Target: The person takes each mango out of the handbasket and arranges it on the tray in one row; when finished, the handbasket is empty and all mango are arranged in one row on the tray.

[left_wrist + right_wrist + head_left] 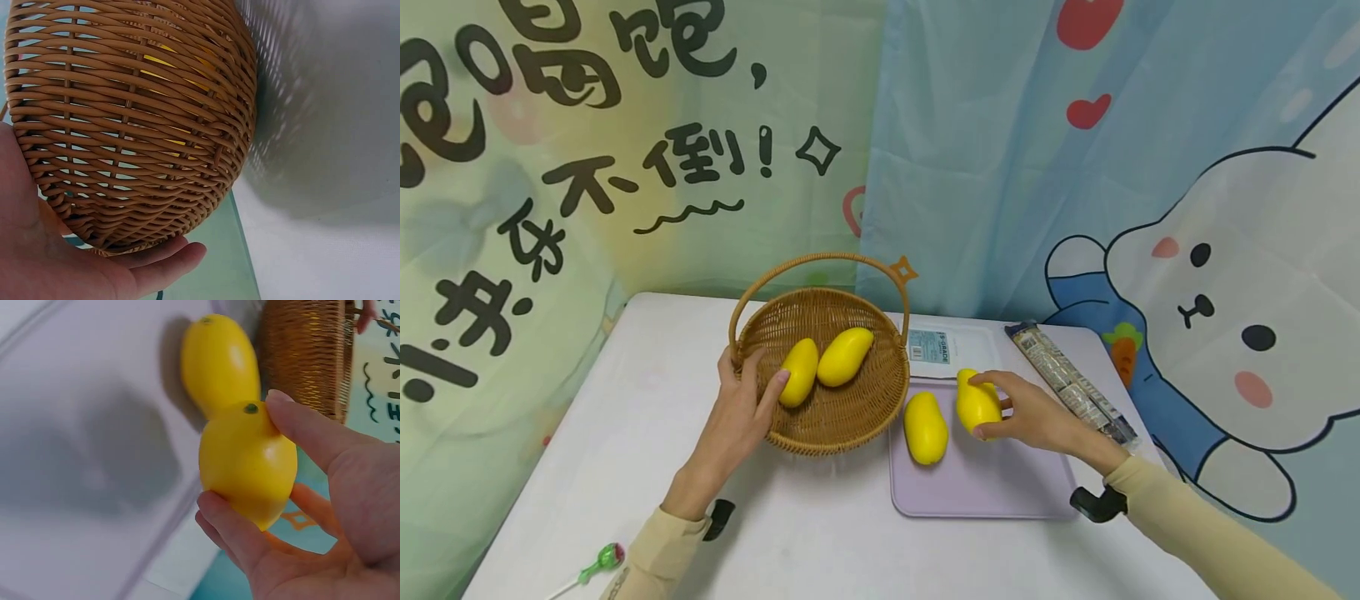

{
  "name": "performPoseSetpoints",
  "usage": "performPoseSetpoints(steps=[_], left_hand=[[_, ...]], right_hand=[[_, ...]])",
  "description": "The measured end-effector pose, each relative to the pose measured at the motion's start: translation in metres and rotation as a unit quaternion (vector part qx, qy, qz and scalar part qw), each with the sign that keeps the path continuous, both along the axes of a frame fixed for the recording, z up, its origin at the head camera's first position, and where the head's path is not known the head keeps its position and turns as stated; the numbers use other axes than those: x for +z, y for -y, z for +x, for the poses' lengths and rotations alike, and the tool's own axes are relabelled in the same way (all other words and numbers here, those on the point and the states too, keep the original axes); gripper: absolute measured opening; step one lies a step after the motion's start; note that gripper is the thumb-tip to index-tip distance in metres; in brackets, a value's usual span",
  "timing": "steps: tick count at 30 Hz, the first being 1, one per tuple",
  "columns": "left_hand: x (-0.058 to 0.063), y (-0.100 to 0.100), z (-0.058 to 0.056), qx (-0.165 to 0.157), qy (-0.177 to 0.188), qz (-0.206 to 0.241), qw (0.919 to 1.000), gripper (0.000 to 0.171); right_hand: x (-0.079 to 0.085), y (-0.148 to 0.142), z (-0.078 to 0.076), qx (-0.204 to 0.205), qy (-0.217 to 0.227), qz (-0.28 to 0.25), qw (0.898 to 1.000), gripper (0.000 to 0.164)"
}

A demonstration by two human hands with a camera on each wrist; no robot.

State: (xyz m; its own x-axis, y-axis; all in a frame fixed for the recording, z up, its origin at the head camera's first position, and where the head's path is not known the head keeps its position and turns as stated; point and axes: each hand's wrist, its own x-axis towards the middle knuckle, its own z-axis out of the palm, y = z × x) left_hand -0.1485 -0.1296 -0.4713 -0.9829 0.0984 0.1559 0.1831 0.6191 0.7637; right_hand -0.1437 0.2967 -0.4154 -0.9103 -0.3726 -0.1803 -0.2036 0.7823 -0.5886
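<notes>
A brown wicker basket (857, 414) with a tall arched handle holds two yellow mangoes, one mango (846, 357) at the middle and another mango (800, 372) near the left rim. My left hand (737, 417) grips the basket's left rim, its thumb inside by the nearer mango. The left wrist view shows the woven side (137, 125) close up, with palm and fingers at the rim. Above the lilac tray (992, 496), my right hand (1034, 414) pinches a yellow mango (247, 465) between thumb and fingers. Another mango (926, 428) lies on the tray's left part.
Behind the tray lies a white labelled package (966, 346). A long printed packet (1071, 379) slants along the table's right side. At the front left is a lollipop (601, 562) in a green wrapper. A printed curtain (955, 167) hangs behind the white table (805, 533).
</notes>
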Motion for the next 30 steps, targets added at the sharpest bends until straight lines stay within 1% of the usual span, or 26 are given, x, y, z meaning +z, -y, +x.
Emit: performPoseSetpoints(steps=[4, 6, 9, 15, 23, 30], left_hand=[[0.001, 0.001, 0.001, -0.003, -0.002, 0.001, 1.0, 0.074], [0.001, 0.001, 0.001, -0.003, -0.003, 0.0, 1.0, 0.074], [0.001, 0.001, 0.001, -0.004, -0.003, 0.001, 1.0, 0.074], [0.001, 0.001, 0.0, -0.002, -0.005, -0.004, 1.0, 0.073], [0.001, 0.0, -0.001, 0.0, -0.009, -0.006, 0.9999, 0.071], [0.0, 0.0, -0.002, 0.0, -0.004, -0.013, 0.9999, 0.072]], right_hand=[[-0.022, -0.003, 0.001, 0.0, -0.012, -0.001, 1.0, 0.072], [-0.029, -0.004, 0.002, 0.001, -0.016, -0.003, 1.0, 0.072], [-0.037, -0.003, 0.004, -0.001, -0.01, -0.009, 1.0, 0.073], [-0.046, 0.0, 0.006, -0.008, 0.003, -0.018, 1.0, 0.073], [-0.056, 0.0, 0.01, -0.021, -0.011, -0.028, 0.999, 0.071], [-0.061, 0.0, 0.014, -0.015, -0.022, -0.037, 0.999, 0.071]])
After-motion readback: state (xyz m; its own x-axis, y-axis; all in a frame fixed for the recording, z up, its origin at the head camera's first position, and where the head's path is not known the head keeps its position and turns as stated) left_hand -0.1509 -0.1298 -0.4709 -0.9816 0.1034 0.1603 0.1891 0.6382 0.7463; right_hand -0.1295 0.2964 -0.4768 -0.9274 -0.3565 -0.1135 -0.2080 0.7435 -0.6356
